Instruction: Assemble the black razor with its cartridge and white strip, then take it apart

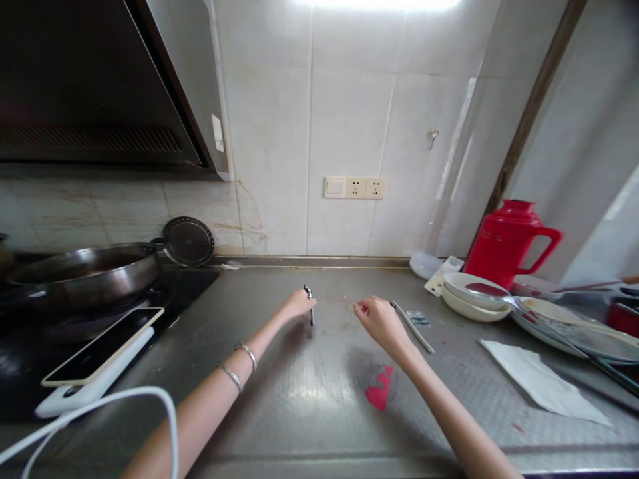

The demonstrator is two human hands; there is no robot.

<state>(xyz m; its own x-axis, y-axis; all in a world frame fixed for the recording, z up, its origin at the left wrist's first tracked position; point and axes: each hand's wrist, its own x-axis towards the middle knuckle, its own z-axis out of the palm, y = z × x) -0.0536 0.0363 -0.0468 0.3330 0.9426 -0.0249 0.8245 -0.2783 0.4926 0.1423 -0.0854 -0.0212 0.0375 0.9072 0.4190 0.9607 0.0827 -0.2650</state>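
My left hand [298,304] is closed on a small dark metallic tool [312,315], held just above the metal countertop [279,426] near the middle. To its right, my right hand [375,318] hovers over the counter with its fingers curled together; whether anything small is between them is hidden. Just beyond the right hand, a thin pale stick with a dark end [415,329] lies beside a small clear packet [418,319]. A torn red piece [379,389] lies on the counter below the right hand.
At left, a steel pan [90,276] sits on the black stove, with a phone [104,346] on a white device and a white cable [124,394] nearby. At right are stacked bowls [474,306], a red thermos [506,243] and a white paper [542,382].
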